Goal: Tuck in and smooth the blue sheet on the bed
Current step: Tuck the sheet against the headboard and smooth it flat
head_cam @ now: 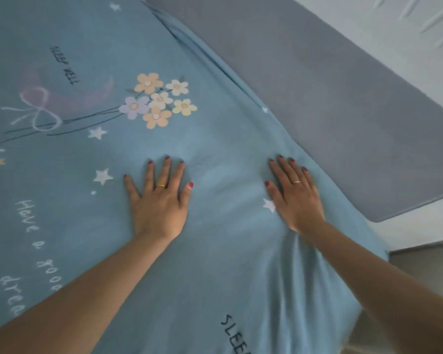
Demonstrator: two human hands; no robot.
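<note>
The blue sheet (215,139), printed with flowers, stars and writing, covers the bed across most of the view. My left hand (159,203) lies flat on it, fingers spread and straight, palm down. My right hand (296,198) presses flat on the sheet close to the bed's right edge, fingers straight. Below the right wrist the fabric bunches into soft folds that run toward the near corner. Along the right edge the sheet drops out of sight beside the grey headboard.
A padded grey headboard (330,98) runs diagonally along the bed's right side. Beyond it is a white wall (407,39). At the lower right, past the bed's corner, a strip of pale floor (420,261) shows.
</note>
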